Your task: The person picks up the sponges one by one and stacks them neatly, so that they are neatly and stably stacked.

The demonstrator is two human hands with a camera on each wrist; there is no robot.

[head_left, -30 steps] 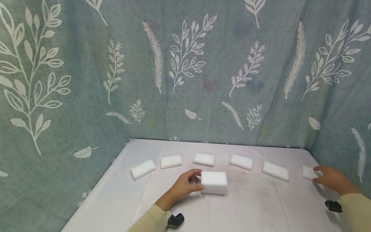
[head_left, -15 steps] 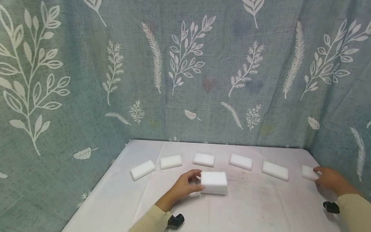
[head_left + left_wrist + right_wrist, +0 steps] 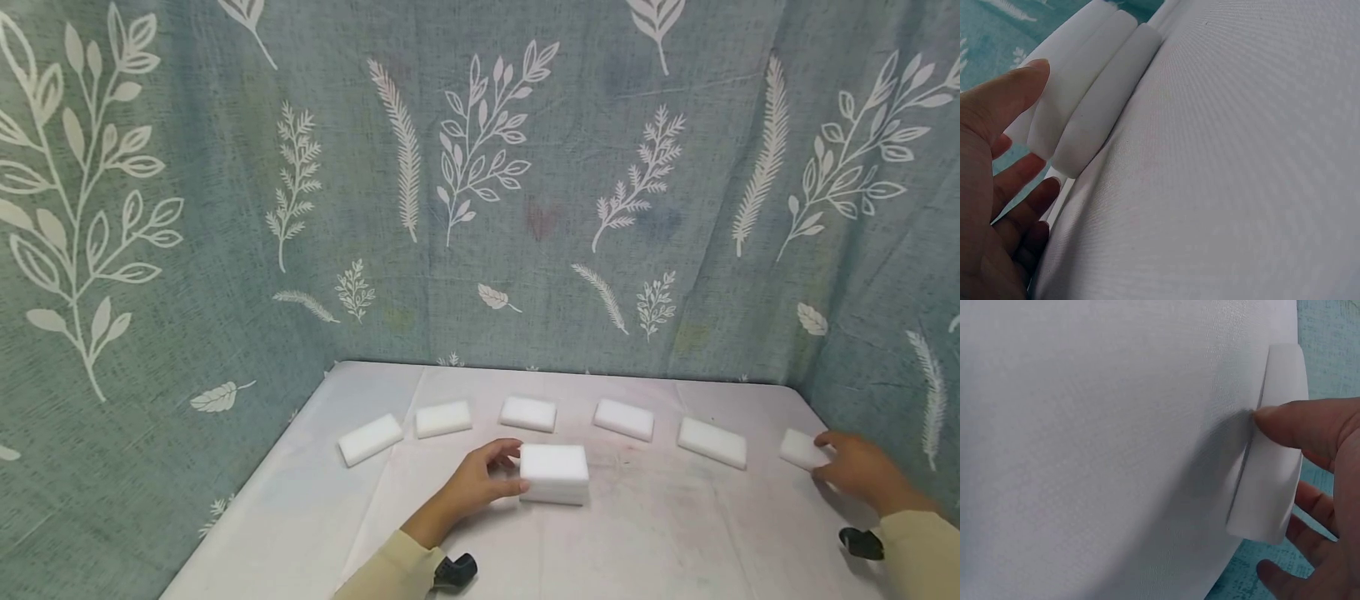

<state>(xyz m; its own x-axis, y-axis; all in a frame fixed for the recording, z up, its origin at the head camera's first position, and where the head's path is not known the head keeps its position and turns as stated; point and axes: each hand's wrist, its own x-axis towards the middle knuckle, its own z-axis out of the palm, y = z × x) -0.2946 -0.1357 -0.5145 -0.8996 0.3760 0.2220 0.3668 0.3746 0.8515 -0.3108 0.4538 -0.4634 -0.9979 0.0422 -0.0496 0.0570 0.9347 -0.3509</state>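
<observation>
In the head view, my left hand (image 3: 480, 479) holds the left end of a stack of white sponges (image 3: 555, 473) in the middle of the table. Three layers of the stack (image 3: 1085, 87) show in the left wrist view, the thumb against their near side and the fingers behind. At the far right, my right hand (image 3: 862, 471) pinches a single white sponge (image 3: 799, 448). The right wrist view has the thumb across this flat sponge (image 3: 1266, 487), with the other fingers beyond it; its right end is covered by the hand in the head view.
Several more white sponges lie spaced in a curved row behind the stack, from the leftmost sponge (image 3: 371, 439) to the one on the right (image 3: 712, 442). The table (image 3: 637, 550) has a white cover. A green leaf-patterned curtain (image 3: 525, 208) hangs along its back and sides.
The sponge at the far right has turned slightly, and my right hand has shifted a little with it. My left hand and the stack stay in place.
</observation>
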